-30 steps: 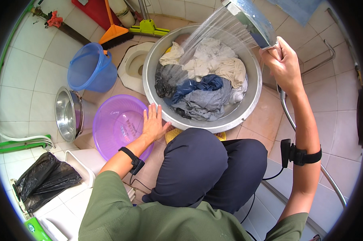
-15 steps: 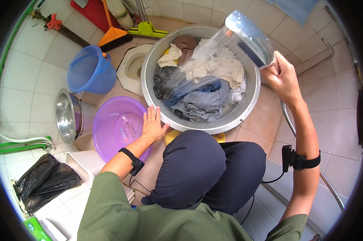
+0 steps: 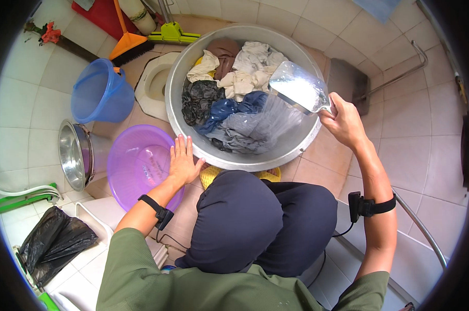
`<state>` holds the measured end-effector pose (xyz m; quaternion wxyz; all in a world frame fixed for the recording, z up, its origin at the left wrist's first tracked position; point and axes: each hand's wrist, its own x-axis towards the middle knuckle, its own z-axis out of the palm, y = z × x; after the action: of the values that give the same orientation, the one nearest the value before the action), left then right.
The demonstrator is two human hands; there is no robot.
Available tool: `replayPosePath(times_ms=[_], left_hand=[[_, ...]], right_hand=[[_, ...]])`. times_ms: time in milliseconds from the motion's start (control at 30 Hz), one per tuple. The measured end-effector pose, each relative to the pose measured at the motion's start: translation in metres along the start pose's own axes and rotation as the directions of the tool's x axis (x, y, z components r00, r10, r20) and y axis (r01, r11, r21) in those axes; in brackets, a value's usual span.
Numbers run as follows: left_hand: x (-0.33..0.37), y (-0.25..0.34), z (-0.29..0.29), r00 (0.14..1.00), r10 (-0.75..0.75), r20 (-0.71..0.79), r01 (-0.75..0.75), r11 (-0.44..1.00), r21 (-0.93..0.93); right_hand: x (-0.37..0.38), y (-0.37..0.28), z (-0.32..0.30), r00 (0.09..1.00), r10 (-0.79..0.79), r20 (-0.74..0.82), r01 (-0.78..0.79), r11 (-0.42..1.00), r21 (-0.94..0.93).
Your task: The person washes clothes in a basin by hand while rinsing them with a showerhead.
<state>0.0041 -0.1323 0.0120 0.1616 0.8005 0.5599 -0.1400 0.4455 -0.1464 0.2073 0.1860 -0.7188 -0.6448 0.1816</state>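
Note:
My right hand (image 3: pixel 343 122) is closed around the handle of a shiny metal water scoop (image 3: pixel 298 85), tilted over a large grey metal tub (image 3: pixel 317 136). Streaks of water fall from the scoop onto grey-blue cloth (image 3: pixel 239 129) in the tub. Around that cloth lie a dark blue garment (image 3: pixel 252 102), a black one (image 3: pixel 201 101), cream cloth (image 3: pixel 237 84), white cloth (image 3: pixel 258 54) and a brown piece (image 3: pixel 224 52). My left hand (image 3: pixel 181 161) is open, fingers spread, at the tub's near left rim, beside a purple plastic basin (image 3: pixel 121 150).
A blue bucket (image 3: pixel 102 96) and a steel basin (image 3: pixel 71 155) stand at the left. Behind them are a squat toilet (image 3: pixel 152 83), an orange broom (image 3: pixel 128 45) and a green mop (image 3: pixel 173 33). A black plastic bag (image 3: pixel 58 241) hangs lower left; a metal rail (image 3: pixel 400 78) runs along the right wall.
The scoop has swung down and left, from above the tub's far right rim to lower over the clothes. My right hand has lowered with it; my left hand stays at the rim.

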Motion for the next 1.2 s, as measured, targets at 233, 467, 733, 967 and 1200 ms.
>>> replayPosePath(times_ms=[233, 467, 733, 967, 1200], left_hand=[[0.001, 0.000, 0.000, 1.000, 0.007, 0.006, -0.007, 1.000, 0.006], [0.000, 0.002, -0.006, 0.999, -0.005, 0.041, 0.005, 1.000, 0.003], [0.000, 0.002, -0.004, 0.999, -0.011, 0.050, 0.011, 1.000, -0.007], [0.001, 0.003, -0.006, 0.999, -0.002, 0.051, 0.003, 1.000, -0.012], [0.002, 0.002, -0.003, 0.999, -0.010, 0.047, 0.010, 1.000, -0.002]], right_hand=[[0.002, -0.007, 0.007, 1.000, -0.013, 0.002, 0.013, 0.993, 0.117], [0.012, -0.026, 0.012, 0.998, -0.056, 0.001, 0.055, 0.989, 0.134], [0.018, -0.035, 0.011, 0.995, -0.091, -0.025, 0.094, 0.990, 0.104], [0.021, -0.018, 0.011, 0.996, -0.032, -0.079, 0.027, 0.997, -0.071], [0.016, 0.008, 0.012, 0.993, 0.060, -0.104, -0.078, 0.980, -0.183]])
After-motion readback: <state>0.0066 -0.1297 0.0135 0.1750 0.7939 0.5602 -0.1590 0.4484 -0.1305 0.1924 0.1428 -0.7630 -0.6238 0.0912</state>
